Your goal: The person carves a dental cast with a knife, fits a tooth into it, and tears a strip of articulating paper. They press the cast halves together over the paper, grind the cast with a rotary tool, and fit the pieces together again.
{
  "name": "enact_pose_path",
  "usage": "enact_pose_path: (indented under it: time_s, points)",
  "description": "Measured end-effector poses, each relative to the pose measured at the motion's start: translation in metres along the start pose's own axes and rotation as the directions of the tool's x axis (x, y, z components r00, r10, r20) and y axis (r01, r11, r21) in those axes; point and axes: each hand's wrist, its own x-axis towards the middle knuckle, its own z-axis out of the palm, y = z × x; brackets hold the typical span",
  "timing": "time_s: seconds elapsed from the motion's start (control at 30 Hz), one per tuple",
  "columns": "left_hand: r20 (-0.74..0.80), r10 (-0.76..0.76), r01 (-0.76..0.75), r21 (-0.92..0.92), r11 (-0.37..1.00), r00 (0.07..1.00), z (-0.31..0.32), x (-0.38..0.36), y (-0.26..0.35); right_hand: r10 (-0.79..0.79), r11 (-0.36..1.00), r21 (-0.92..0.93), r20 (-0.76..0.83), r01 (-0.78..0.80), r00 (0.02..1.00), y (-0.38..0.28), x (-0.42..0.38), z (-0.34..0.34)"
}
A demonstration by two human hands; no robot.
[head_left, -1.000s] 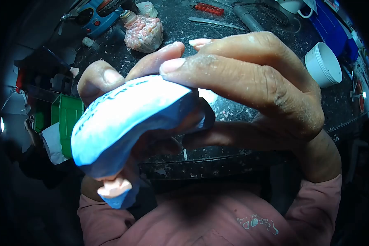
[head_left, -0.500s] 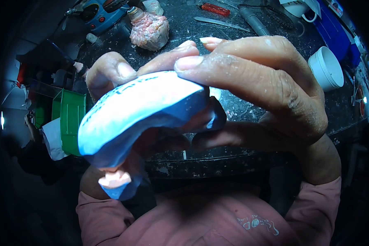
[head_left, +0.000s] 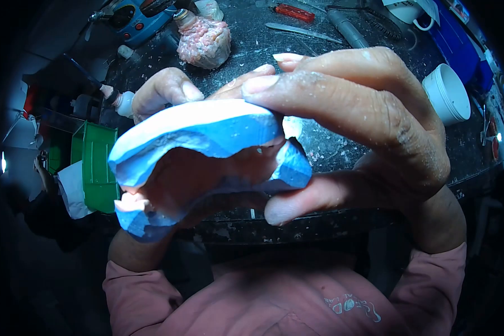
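A blue-and-white dental plaster model (head_left: 207,134) is held up close to the camera, its arched, hollow side with a pinkish inner surface facing me. My left hand (head_left: 165,92) grips it from behind on the left; its fingertips rest on the upper rim and the palm is hidden. From the right, my right hand (head_left: 383,120) closes on the model, with a fingertip on the top edge and the thumb below the right end. A small pale, tooth-like piece sits at the model's lower left end.
On the dark worktable (head_left: 252,42) stand a wax-covered, lumpy burner or bottle (head_left: 204,42) and a blue device (head_left: 137,22). A knife (head_left: 302,32), red-handled tool (head_left: 294,12) and grey handpiece (head_left: 346,28) lie behind. A white tub (head_left: 447,92) is right, a green bin (head_left: 98,165) left.
The model has tilted, so its hollow inner side now shows and the lettering on its top face is out of sight. Its lower left end has moved up and left.
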Motion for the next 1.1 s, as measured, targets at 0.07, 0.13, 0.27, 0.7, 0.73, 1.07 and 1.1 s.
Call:
enact_pose_path:
  time_s: [0.07, 0.13, 0.27, 0.7, 0.73, 1.07, 1.1]
  points:
    - [-0.072, 0.030, -0.013, 0.230, 0.973, 0.997, -0.001, -0.001, -0.001, 0.013, 1.000, -0.015, 0.047, -0.012, 0.999, -0.003, 0.002, -0.006]
    - [0.034, 0.156, -0.156, 0.409, 0.899, 0.987, -0.011, 0.002, -0.004, 0.026, 0.999, -0.029, 0.094, -0.023, 0.995, -0.004, 0.002, -0.007]
    - [0.296, 0.324, -0.437, 0.665, 0.605, 0.899, -0.031, 0.008, -0.011, 0.045, 0.999, -0.024, 0.114, -0.043, 0.992, -0.005, 0.000, -0.006]
    - [0.507, 0.525, -0.429, 0.861, -0.273, 0.683, -0.041, 0.001, -0.008, 0.145, 0.969, 0.200, 0.015, -0.145, 0.989, 0.019, -0.009, 0.008]
    - [0.456, 0.557, -0.401, 0.888, -0.226, 0.695, -0.038, 0.002, -0.007, 0.165, 0.962, 0.222, -0.018, -0.157, 0.986, 0.021, -0.006, 0.006]
    - [0.454, 0.672, -0.346, 0.889, -0.299, 0.585, -0.029, -0.001, 0.001, -0.157, 0.941, -0.338, -0.506, -0.028, 0.848, 0.014, 0.135, -0.071]
    - [0.449, 0.676, -0.329, 0.893, -0.308, 0.585, -0.030, 0.000, 0.000, -0.126, 0.941, -0.333, -0.500, -0.056, 0.856, -0.003, 0.160, -0.081]
